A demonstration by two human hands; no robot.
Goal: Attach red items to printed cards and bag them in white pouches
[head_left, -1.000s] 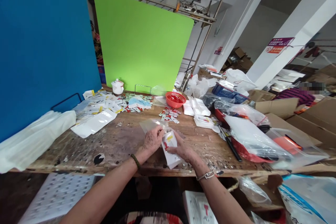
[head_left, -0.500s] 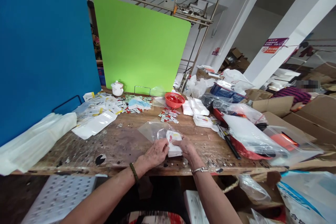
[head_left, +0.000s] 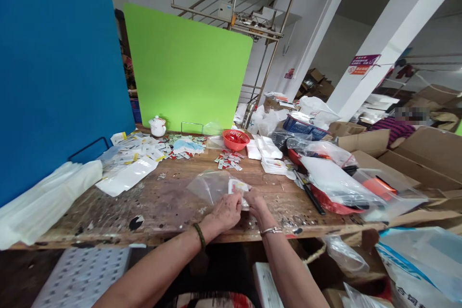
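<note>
My left hand [head_left: 228, 211] is closed in a pinch at the near side of a stack of white printed packets [head_left: 234, 185]. At the stack's right edge, my right hand [head_left: 257, 202] grips it with bent fingers. Both hands are close together and cover much of the stack. A clear plastic bag [head_left: 206, 186] lies flat on the wooden table [head_left: 169, 207], just left of the packets and touching them. Whether the packets lie inside the bag or on it, I cannot tell.
Small sachets [head_left: 229, 160] and a red basket [head_left: 236, 140] lie beyond my hands. White packet stacks [head_left: 273, 165] sit behind right. A black-handled tool [head_left: 314, 198] and a red tray [head_left: 335, 199] are on the right. Loose packets [head_left: 133, 149] and a white pot [head_left: 158, 126] stand left.
My left hand has moved right and slightly nearer, over the front of the packets, covering more of them. My right hand's fingers have drawn together at the right edge. The camera view has shifted slightly.
</note>
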